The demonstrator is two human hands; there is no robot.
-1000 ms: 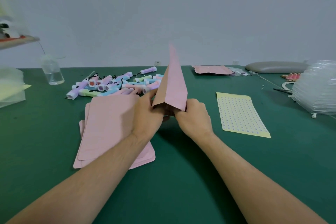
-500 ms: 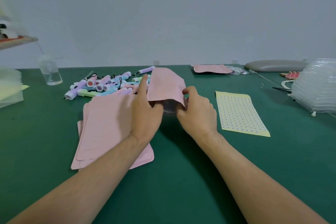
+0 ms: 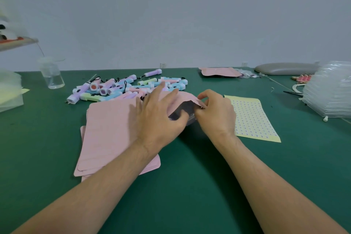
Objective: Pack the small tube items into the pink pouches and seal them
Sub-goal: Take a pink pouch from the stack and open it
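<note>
Holding a pouch (image 3: 183, 96) open between both grips, low over the desk (image 3: 190, 186), mouth turned to the camera, dark within; clamping its top with the left grip (image 3: 161, 118), fingers spread over the pink face, thumb tucked at the lip; pinching the mouth's right edge with the right grip (image 3: 216, 114); flanked left by a stack (image 3: 110, 129) of flat pouches, right by a sticker sheet (image 3: 250, 118); backed by heaped tubes (image 3: 129, 86), touching the stack's far edge.
</note>
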